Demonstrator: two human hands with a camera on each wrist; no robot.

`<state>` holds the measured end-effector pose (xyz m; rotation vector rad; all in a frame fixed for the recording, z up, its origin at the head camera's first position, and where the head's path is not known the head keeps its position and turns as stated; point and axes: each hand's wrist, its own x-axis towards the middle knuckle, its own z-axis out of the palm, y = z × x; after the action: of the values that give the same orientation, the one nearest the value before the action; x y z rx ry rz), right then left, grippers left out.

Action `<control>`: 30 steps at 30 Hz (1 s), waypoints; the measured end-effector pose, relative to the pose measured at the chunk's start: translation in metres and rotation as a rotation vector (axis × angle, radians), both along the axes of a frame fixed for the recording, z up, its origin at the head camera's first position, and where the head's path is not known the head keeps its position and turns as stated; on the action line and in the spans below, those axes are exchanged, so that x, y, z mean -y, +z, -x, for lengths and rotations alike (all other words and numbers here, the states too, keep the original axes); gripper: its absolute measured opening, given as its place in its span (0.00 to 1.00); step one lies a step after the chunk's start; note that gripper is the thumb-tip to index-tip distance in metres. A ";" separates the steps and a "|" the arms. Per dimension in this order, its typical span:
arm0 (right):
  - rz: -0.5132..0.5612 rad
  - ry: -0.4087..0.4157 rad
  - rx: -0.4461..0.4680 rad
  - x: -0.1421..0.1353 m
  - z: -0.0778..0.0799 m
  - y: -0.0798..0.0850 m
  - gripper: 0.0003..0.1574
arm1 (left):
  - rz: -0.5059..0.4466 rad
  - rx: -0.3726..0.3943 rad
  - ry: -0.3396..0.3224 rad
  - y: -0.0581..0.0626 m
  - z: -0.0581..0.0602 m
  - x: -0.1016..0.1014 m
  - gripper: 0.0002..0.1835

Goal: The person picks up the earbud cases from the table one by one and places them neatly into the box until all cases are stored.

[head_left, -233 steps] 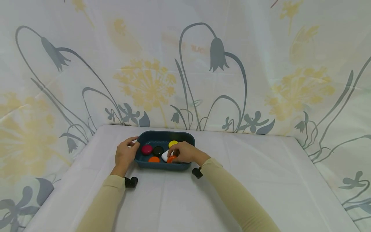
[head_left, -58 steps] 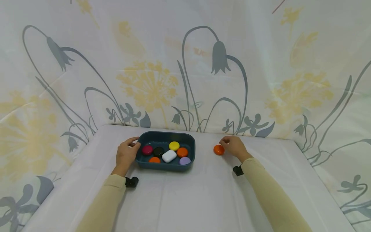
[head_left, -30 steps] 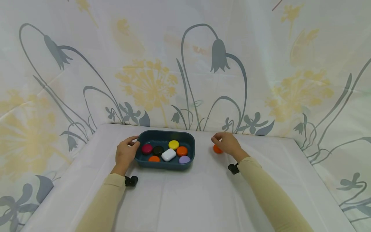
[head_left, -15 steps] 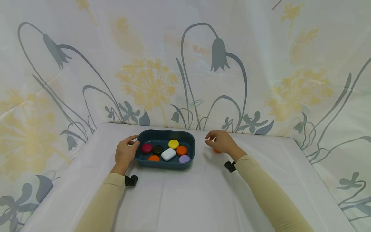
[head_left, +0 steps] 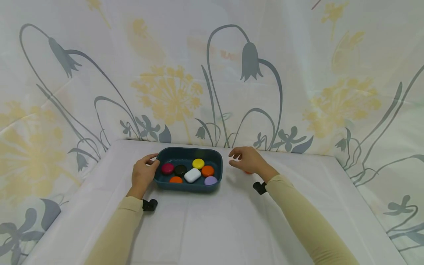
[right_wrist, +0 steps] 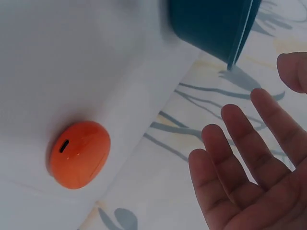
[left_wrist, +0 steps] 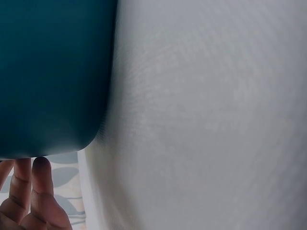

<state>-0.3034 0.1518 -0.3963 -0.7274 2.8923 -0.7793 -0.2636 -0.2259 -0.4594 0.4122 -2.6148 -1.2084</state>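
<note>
My left hand (head_left: 142,175) is at the left end of a dark blue-green tray (head_left: 185,187), thumb and fingertips against its outer wall. The left wrist view shows fingertips (left_wrist: 42,167) right at the tray's wall. Inside the tray lie several rounded cases: crimson (head_left: 167,169), black (head_left: 180,170), yellow (head_left: 198,163), white (head_left: 192,175), lilac (head_left: 210,180) and two orange ones. My right hand (head_left: 248,160) hovers right of the tray with fingers parted and nothing held. Below it, an orange earbud case (right_wrist: 80,154) with a small black port lies on the cloth, mostly hidden in the head view.
A white cloth (head_left: 205,228) covers the table. Behind the table hangs a curtain (head_left: 291,55) printed with grey and yellow flowers. Each wrist carries a small black camera, the left one (head_left: 150,205) and the right one (head_left: 260,187).
My right hand first reached into the tray at an orange case; later an orange case lay on the cloth at its fingertips. Since then the hand has moved left toward the tray, fingers spreading. Left hand unchanged.
</note>
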 end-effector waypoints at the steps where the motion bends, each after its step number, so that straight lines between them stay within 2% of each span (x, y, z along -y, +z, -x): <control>1: 0.000 0.006 0.003 0.001 0.000 0.001 0.19 | -0.002 0.001 0.001 0.000 0.000 0.000 0.21; 9: -0.003 0.058 0.003 0.008 -0.002 0.003 0.20 | -0.008 -0.007 0.004 -0.002 0.001 0.000 0.21; 17: 0.021 0.158 -0.022 0.021 -0.008 0.007 0.21 | -0.009 0.003 0.001 -0.002 0.001 0.000 0.21; 24: 0.044 0.243 -0.028 0.031 -0.012 0.012 0.21 | 0.011 -0.039 0.001 -0.004 0.002 0.000 0.20; 30: 0.041 0.264 -0.011 0.038 -0.011 0.009 0.20 | 0.017 -0.033 0.007 -0.005 0.002 0.000 0.20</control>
<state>-0.2921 0.1139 -0.3869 -1.0926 2.7171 -0.8035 -0.2659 -0.2261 -0.4644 0.3941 -2.5914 -1.1801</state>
